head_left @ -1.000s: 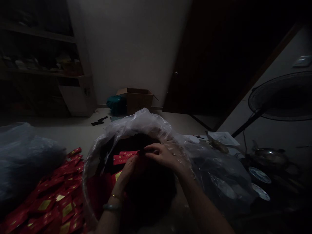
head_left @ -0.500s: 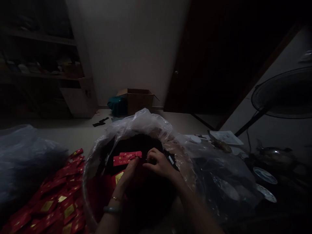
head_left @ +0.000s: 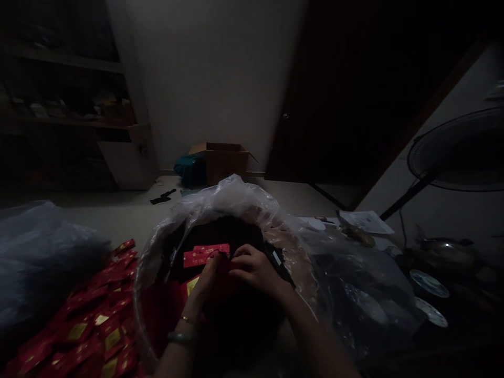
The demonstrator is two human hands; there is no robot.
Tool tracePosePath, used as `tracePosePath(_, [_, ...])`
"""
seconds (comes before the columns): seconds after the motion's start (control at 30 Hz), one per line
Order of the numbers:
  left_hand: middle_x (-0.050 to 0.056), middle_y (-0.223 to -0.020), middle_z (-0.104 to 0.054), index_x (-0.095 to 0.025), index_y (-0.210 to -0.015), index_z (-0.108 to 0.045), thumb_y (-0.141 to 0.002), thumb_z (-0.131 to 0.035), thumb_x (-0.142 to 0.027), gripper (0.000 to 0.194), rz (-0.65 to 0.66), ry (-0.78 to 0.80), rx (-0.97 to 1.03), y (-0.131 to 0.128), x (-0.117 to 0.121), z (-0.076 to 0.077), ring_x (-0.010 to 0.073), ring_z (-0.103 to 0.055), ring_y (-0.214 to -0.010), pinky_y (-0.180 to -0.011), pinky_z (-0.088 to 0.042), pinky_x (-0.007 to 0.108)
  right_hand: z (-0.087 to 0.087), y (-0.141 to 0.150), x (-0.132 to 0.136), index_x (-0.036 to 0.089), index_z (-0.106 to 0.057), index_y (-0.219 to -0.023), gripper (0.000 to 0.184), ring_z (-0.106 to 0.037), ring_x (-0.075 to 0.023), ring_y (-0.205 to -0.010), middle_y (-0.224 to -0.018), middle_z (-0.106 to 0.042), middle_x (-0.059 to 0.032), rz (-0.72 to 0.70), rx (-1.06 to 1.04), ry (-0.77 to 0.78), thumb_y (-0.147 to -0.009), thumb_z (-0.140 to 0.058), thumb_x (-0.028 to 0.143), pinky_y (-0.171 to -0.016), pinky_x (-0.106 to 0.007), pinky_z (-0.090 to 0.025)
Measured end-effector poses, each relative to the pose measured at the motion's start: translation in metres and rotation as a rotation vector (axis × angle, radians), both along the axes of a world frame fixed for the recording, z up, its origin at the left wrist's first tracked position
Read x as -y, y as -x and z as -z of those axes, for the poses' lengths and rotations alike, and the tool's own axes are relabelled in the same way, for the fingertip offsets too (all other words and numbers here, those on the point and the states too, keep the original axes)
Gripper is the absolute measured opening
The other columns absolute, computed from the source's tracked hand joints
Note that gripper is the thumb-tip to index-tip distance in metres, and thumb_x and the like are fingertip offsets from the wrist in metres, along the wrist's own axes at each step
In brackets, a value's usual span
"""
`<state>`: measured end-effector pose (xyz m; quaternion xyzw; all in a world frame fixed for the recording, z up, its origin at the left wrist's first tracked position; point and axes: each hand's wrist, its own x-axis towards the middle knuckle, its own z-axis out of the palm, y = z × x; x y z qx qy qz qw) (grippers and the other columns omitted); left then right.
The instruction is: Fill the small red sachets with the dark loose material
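A wide round container lined with a clear plastic bag [head_left: 236,194] stands before me, a dark mass [head_left: 236,231] inside it. Over it, my left hand [head_left: 205,281] is closed on a red packet [head_left: 224,278], its thumb near the packet's upper edge. A little dark material shows at that edge. My right hand [head_left: 254,269] has its fingers curled together against the same edge; what they pinch is too dark to make out. Several flat red packets [head_left: 202,254] lie just beyond my left hand, and one with a gold label [head_left: 192,286] is partly behind that wrist.
A heap of red-and-gold packets [head_left: 94,315] lies at left, beside a bulging plastic bag [head_left: 43,262]. Right of the container are more clear plastic [head_left: 366,294], plates [head_left: 429,283] and a standing fan [head_left: 464,152]. An open cardboard box [head_left: 226,163] stands by the wall.
My right hand's fingers have come down and closer to the packet's upper edge, touching it. My left hand has shifted slightly left, still holding the red packet.
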<state>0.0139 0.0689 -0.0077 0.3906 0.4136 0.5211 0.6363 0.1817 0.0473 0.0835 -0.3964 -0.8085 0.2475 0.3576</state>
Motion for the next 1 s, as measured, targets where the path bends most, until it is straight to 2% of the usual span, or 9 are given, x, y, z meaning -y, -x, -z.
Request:
tracePosePath(0.03, [0.007, -0.078, -0.07, -0.015, -0.086, -0.069, -0.07, -0.055, -0.066, 0.055, 0.028, -0.018, -0.022, -0.001, 0.0, -0.002, 0.025, -0.062, -0.079, -0.074, -0.048, 0.038, 0.002, 0.001, 0.001, 0.021, -0.07, -0.08, 0.008, -0.059, -0.0158, -0.084, -0.092, -0.061, -0.0037, 0.014, 0.0, 0.008, -0.077, -0.068, 0.028, -0.075, -0.028, -0.047])
tracePosePath(0.13, [0.005, -0.07, -0.068, -0.016, -0.072, -0.069, -0.066, -0.064, -0.058, 0.042, 0.111, -0.126, -0.132, -0.004, 0.001, -0.015, 0.0223, -0.06, -0.072, -0.069, -0.047, 0.033, 0.006, 0.001, 0.0, 0.018, -0.067, -0.065, 0.012, -0.057, -0.0137, -0.071, -0.077, -0.06, -0.0018, 0.111, -0.022, 0.05, -0.075, -0.069, 0.023, -0.066, -0.025, -0.045])
tracePosePath(0.23, [0.003, -0.071, -0.069, -0.017, -0.07, -0.071, -0.06, -0.073, -0.042, 0.027, 0.096, -0.193, -0.217, -0.006, 0.002, -0.031, 0.0199, -0.059, -0.071, -0.067, -0.044, 0.029, 0.008, -0.001, -0.003, 0.018, -0.066, -0.063, 0.011, -0.057, -0.0134, -0.067, -0.071, -0.06, -0.0007, 0.155, -0.038, 0.116, -0.072, -0.07, 0.019, -0.063, -0.024, -0.043])
tracePosePath(0.37, [0.001, -0.06, -0.065, -0.017, -0.061, -0.068, -0.065, -0.068, -0.044, 0.027, 0.052, -0.19, -0.257, -0.008, 0.007, -0.042, 0.0158, -0.054, -0.06, -0.057, -0.039, 0.025, 0.014, 0.0, -0.005, 0.018, -0.066, -0.07, 0.006, -0.058, -0.015, -0.069, -0.071, -0.063, 0.0, 0.239, -0.149, 0.214, -0.072, -0.069, 0.023, -0.065, -0.025, -0.044])
tracePosePath(0.47, [-0.001, -0.054, -0.061, -0.015, -0.057, -0.066, -0.062, -0.07, -0.047, 0.032, -0.006, -0.149, -0.208, -0.009, 0.01, -0.043, 0.0127, -0.049, -0.053, -0.052, -0.035, 0.023, 0.02, 0.002, -0.008, 0.017, -0.063, -0.07, 0.013, -0.057, -0.0146, -0.068, -0.069, -0.061, 0.0007, 0.264, -0.208, 0.24, -0.074, -0.065, 0.03, -0.064, -0.025, -0.043])
tracePosePath(0.63, [-0.001, -0.056, -0.061, -0.015, -0.059, -0.068, -0.062, -0.069, -0.046, 0.031, -0.076, -0.209, -0.232, -0.011, 0.01, -0.039, 0.0121, -0.048, -0.055, -0.053, -0.035, 0.022, 0.016, -0.007, -0.01, 0.016, -0.06, -0.06, 0.024, -0.049, -0.0117, -0.064, -0.066, -0.053, 0.0025, 0.113, -0.022, 0.232, -0.072, -0.07, 0.034, -0.058, -0.022, -0.037])
tracePosePath(0.83, [-0.001, -0.051, -0.057, -0.015, -0.052, -0.065, -0.066, -0.066, -0.042, 0.031, -0.017, -0.26, -0.273, -0.013, 0.009, -0.033, 0.0108, -0.046, -0.053, -0.052, -0.034, 0.022, 0.005, -0.017, -0.006, 0.016, -0.061, -0.059, 0.029, -0.049, -0.0095, -0.06, -0.066, -0.052, 0.0029, -0.064, 0.114, 0.298, -0.081, -0.062, 0.034, -0.054, -0.021, -0.035])
tracePosePath(0.9, [-0.001, -0.053, -0.059, -0.015, -0.054, -0.066, -0.066, -0.067, -0.041, 0.029, -0.018, -0.263, -0.274, -0.013, 0.01, -0.034, 0.0115, -0.048, -0.054, -0.053, -0.036, 0.022, 0.006, -0.016, -0.005, 0.016, -0.062, -0.061, 0.027, -0.049, -0.01, -0.059, -0.066, -0.053, 0.0025, -0.032, 0.15, 0.27, -0.082, -0.062, 0.033, -0.054, -0.021, -0.035])
tracePosePath(1.0, [-0.001, -0.055, -0.062, -0.015, -0.057, -0.068, -0.064, -0.068, -0.041, 0.027, -0.083, -0.236, -0.264, -0.015, 0.011, -0.037, 0.0129, -0.052, -0.056, -0.056, -0.039, 0.022, 0.009, -0.011, -0.006, 0.017, -0.064, -0.068, 0.017, -0.052, -0.0124, -0.064, -0.069, -0.057, 0.0009, 0.113, 0.123, 0.151, -0.077, -0.067, 0.031, -0.059, -0.023, -0.038])
